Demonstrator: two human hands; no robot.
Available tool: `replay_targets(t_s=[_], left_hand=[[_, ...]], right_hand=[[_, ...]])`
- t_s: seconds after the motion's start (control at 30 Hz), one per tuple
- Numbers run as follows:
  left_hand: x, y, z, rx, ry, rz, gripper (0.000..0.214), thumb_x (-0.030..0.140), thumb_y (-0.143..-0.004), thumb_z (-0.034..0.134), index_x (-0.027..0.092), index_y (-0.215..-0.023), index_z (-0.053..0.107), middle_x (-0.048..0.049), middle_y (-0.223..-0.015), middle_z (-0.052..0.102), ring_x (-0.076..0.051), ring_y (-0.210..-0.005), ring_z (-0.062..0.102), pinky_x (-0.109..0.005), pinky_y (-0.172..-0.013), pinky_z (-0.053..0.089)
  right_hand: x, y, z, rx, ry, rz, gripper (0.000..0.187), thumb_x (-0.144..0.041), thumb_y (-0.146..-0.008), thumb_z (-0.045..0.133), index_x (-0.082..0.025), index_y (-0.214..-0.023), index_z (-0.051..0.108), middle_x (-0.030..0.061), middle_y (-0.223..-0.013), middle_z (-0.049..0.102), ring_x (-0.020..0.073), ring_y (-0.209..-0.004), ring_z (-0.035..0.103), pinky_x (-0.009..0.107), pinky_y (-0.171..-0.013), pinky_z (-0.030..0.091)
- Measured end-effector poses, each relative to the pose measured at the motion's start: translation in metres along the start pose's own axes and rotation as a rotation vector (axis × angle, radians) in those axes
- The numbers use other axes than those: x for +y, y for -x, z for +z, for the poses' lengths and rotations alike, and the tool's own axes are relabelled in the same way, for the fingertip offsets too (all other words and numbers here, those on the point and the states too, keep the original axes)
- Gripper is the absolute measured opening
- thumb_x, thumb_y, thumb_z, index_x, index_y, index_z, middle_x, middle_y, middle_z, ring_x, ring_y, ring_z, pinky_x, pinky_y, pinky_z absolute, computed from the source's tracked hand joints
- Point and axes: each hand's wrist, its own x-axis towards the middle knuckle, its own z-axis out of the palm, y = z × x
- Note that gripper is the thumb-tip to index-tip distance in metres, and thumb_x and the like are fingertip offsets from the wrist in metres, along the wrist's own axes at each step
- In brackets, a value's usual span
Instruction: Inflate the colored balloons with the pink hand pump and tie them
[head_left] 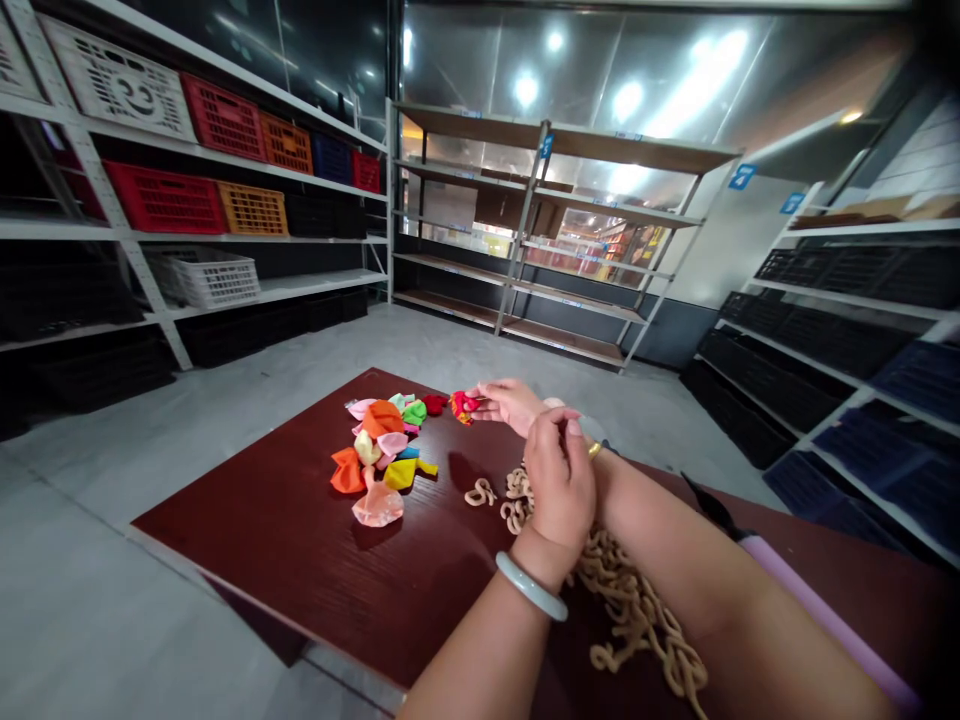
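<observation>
While tan cords (645,625) lie heaped on the dark-red table (285,530) at five o'clock, the left hand (561,480) marks the clock's centre, fingers curled; whether it holds anything cannot be told. Nine o'clock: limp balloon-like pieces (382,418), clustered, assorted colours. Eleven o'clock: right hand (511,405), fingertips pinching one red-and-yellow piece (461,406). Twelve o'clock, farthest: metal shelving (615,150).

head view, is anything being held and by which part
The right hand pinches a red-and-yellow balloon by its edge; whether the left hand holds anything cannot be told.
</observation>
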Motion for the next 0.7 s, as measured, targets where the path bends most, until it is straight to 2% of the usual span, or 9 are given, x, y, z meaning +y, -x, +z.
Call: replay_targets(t_s=[0.07, 0.1, 0.2, 0.27, 0.33, 0.43, 0.53, 0.6, 0.7], left_hand=[[-0.004, 0.001, 0.003, -0.004, 0.082, -0.111, 0.02, 0.032, -0.097, 0.044, 0.019, -0.093, 0.059, -0.0065, -0.092, 0.062, -0.018, -0.088, 0.057, -0.03, -0.083, 0.043], [-0.007, 0.001, 0.005, -0.013, 0.139, -0.196, 0.027, 0.038, -0.097, 0.043, 0.018, -0.087, 0.059, -0.0057, -0.085, 0.062, -0.017, -0.081, 0.057, -0.029, -0.077, 0.044], [-0.022, 0.001, 0.014, -0.08, 0.314, -0.529, 0.052, 0.056, -0.095, 0.035, 0.015, -0.074, 0.06, -0.0047, -0.065, 0.058, -0.014, -0.059, 0.053, -0.027, -0.058, 0.04], [-0.031, 0.002, 0.021, -0.144, 0.415, -0.733, 0.061, 0.062, -0.093, 0.033, 0.011, -0.081, 0.065, -0.0087, -0.069, 0.063, -0.016, -0.06, 0.057, -0.027, -0.056, 0.041], [-0.034, 0.004, 0.026, -0.179, 0.519, -0.856, 0.063, 0.064, -0.091, 0.036, 0.009, -0.095, 0.067, -0.0138, -0.083, 0.068, -0.019, -0.071, 0.064, -0.028, -0.061, 0.046], [-0.031, 0.01, 0.031, -0.228, 0.714, -0.964, 0.057, 0.061, -0.092, 0.039, 0.012, -0.108, 0.065, -0.0151, -0.097, 0.07, -0.021, -0.081, 0.068, -0.031, -0.069, 0.052], [-0.025, 0.014, 0.034, -0.234, 0.846, -1.118, 0.044, 0.049, -0.096, 0.039, 0.014, -0.103, 0.064, -0.014, -0.095, 0.071, -0.02, -0.079, 0.069, -0.034, -0.072, 0.055], [-0.022, 0.016, 0.035, -0.183, 0.835, -1.191, 0.03, 0.035, -0.097, 0.044, 0.012, -0.096, 0.064, -0.014, -0.088, 0.072, -0.02, -0.076, 0.07, -0.034, -0.073, 0.056], [-0.021, 0.019, 0.037, -0.134, 0.767, -1.17, 0.017, 0.02, -0.093, 0.049, 0.011, -0.092, 0.063, -0.0137, -0.083, 0.072, -0.02, -0.076, 0.071, -0.034, -0.076, 0.056]], right_hand=[[0.008, -0.016, -0.018, -0.133, -0.198, 0.016, 0.033, -0.037, -0.099, 0.046, -0.011, -0.091, 0.065, 0.0019, -0.074, 0.067, 0.0103, -0.066, 0.064, 0.028, -0.073, 0.054], [0.013, -0.019, -0.028, -0.164, -0.224, 0.014, 0.033, -0.037, -0.099, 0.046, -0.01, -0.092, 0.065, 0.0035, -0.075, 0.068, 0.0107, -0.065, 0.064, 0.028, -0.071, 0.054], [0.032, -0.011, -0.062, -0.215, -0.387, 0.067, 0.027, -0.032, -0.094, 0.054, -0.008, -0.095, 0.066, 0.0076, -0.076, 0.07, 0.0133, -0.066, 0.065, 0.028, -0.067, 0.055], [0.043, 0.005, -0.083, -0.234, -0.544, 0.168, 0.022, -0.029, -0.086, 0.063, -0.01, -0.096, 0.067, 0.0072, -0.076, 0.07, 0.0143, -0.066, 0.064, 0.029, -0.065, 0.054], [0.051, 0.025, -0.1, -0.22, -0.635, 0.263, 0.019, -0.023, -0.079, 0.066, -0.013, -0.095, 0.069, 0.0058, -0.079, 0.07, 0.0147, -0.067, 0.064, 0.03, -0.067, 0.053], [0.062, 0.061, -0.119, -0.138, -0.5, 0.205, 0.024, -0.014, -0.075, 0.064, -0.018, -0.099, 0.068, 0.0044, -0.091, 0.072, 0.0161, -0.08, 0.067, 0.033, -0.078, 0.052], [0.073, 0.1, -0.129, -0.032, -0.348, 0.07, 0.041, -0.01, -0.079, 0.059, -0.023, -0.117, 0.059, 0.0038, -0.102, 0.071, 0.0162, -0.092, 0.067, 0.034, -0.087, 0.051], [0.081, 0.124, -0.132, 0.083, -0.256, 0.024, 0.044, -0.01, -0.081, 0.056, -0.023, -0.123, 0.053, 0.0036, -0.103, 0.07, 0.0163, -0.093, 0.066, 0.034, -0.087, 0.051], [0.089, 0.151, -0.133, 0.254, -0.072, -0.055, 0.037, -0.011, -0.085, 0.054, -0.022, -0.121, 0.052, 0.0041, -0.097, 0.069, 0.018, -0.091, 0.065, 0.036, -0.087, 0.051]])
